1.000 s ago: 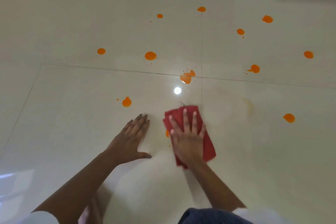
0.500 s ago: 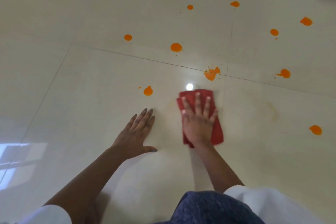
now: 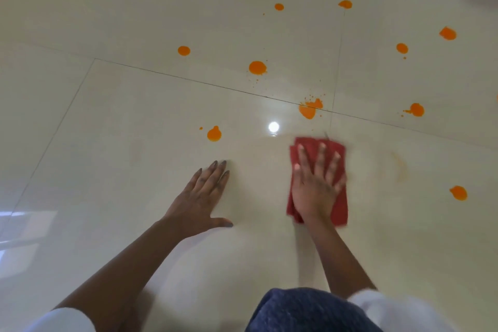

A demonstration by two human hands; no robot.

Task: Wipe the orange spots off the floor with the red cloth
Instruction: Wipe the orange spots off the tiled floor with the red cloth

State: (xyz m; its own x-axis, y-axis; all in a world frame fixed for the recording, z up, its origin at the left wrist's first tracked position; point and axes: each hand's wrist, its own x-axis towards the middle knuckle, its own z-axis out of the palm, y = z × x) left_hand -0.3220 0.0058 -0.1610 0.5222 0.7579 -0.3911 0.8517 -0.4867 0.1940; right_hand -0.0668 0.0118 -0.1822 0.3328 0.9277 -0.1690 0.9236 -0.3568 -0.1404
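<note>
floor (image 3: 121, 116): glossy cream tiles, pale window glare (image 3: 16, 219) at the far left.
left hand (image 3: 200, 198): flat on the tile, fingers straight and close together, thumb out. Grip released, nothing in it.
orange spot (image 3: 214, 134) lies ahead of its fingertips, apart from them. Two more sit further out (image 3: 184, 50) (image 3: 257, 67).
round light glare (image 3: 273, 127) sits between that near spot and the red cloth (image 3: 310, 143).
Cloth is folded and flat on the floor, right of the left hand and clear of it. Its right edge is blurred.
right hand (image 3: 315, 186): palm down on the cloth, fingers spread straight, pressing. Grip released, not curled round the cloth.
splatter (image 3: 307, 110) on the tile joint is near the cloth's far edge, not touching.
Right of the cloth is a faint yellowish smear (image 3: 398, 167), then another spot (image 3: 458, 193).
</note>
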